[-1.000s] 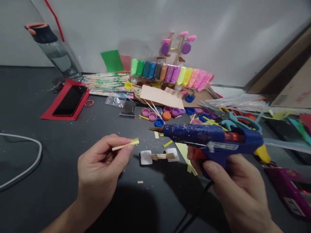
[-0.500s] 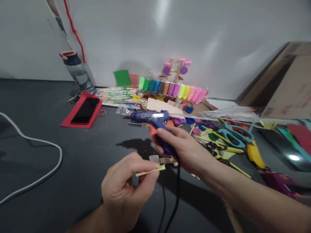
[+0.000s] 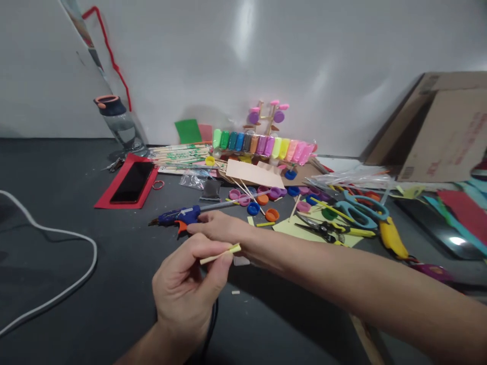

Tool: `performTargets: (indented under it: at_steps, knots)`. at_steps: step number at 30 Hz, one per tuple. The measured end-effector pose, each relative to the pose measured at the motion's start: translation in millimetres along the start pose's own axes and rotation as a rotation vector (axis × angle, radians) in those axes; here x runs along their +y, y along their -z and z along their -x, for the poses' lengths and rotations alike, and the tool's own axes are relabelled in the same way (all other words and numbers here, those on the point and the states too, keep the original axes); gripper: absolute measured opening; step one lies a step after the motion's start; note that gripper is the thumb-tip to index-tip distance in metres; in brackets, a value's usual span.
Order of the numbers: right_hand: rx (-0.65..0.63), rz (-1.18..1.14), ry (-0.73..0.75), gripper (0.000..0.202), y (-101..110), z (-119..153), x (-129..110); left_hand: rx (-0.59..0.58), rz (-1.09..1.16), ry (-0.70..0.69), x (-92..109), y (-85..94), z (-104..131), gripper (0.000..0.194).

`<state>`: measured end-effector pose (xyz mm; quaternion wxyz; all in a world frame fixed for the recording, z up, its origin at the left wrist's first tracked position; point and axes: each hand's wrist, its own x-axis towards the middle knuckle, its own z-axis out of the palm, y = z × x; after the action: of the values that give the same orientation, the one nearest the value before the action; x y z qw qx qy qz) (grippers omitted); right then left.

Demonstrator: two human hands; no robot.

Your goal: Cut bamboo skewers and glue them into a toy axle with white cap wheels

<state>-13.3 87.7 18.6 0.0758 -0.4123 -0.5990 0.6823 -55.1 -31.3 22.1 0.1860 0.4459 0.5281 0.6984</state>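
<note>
Between thumb and forefinger, my left hand (image 3: pixel 188 289) pinches a small pale yellow folded strip (image 3: pixel 220 253), maybe paper or thin wood. Beyond it, my right hand (image 3: pixel 222 226) reaches across and has its fingers round the handle of a blue glue gun (image 3: pixel 177 217) with an orange trigger. The gun lies low over the dark table, its nozzle to the left and a clear glue stick (image 3: pixel 224 204) out of its back. My right hand hides most of the handle. A small whitish piece (image 3: pixel 241 261) lies under my right wrist.
Coloured bottle caps (image 3: pixel 271 215), pliers (image 3: pixel 325 230) and blue-handled scissors (image 3: pixel 359 210) lie to the right. Clay packs (image 3: pixel 262 145) stand at the back. A phone (image 3: pixel 132 182) on red card and a bottle (image 3: pixel 124 126) are at left, with a white cable (image 3: pixel 57 233) nearer.
My right hand has carried the glue gun left and down from above the table to near its surface. My left hand still pinches the yellow strip, slightly further left.
</note>
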Motion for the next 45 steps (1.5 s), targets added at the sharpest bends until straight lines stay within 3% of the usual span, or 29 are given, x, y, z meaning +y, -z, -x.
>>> performTargets:
  at_steps: [4,6,10,14,22,29,45]
  knots:
    - [-0.02,-0.081,0.074,0.014,29.8,44.8,-16.5,-0.013,0.037,0.054,1.0,-0.2,2.3,0.023]
    - [-0.045,-0.081,0.213,0.018,43.3,72.6,-15.6,-0.048,0.072,0.128,1.0,-0.3,3.2,0.025]
    - [0.026,0.17,0.58,0.021,58.9,112.2,12.1,-0.131,0.16,0.34,-0.9,-4.2,5.7,0.021]
    - [0.064,0.168,0.794,0.022,60.9,117.0,44.2,-0.195,0.248,0.55,-6.1,-10.2,8.4,0.015]
    - [0.075,0.016,0.756,0.016,61.0,104.7,61.5,-0.282,0.291,0.693,-15.3,-8.2,11.6,0.007]
    - [0.036,-0.065,0.68,0.016,62.4,104.5,68.1,-0.346,0.239,0.625,-14.1,-10.0,12.0,0.009]
    - [0.1,0.127,0.781,0.015,66.2,107.1,64.1,-0.361,0.169,0.593,-8.7,-13.7,10.6,0.011]
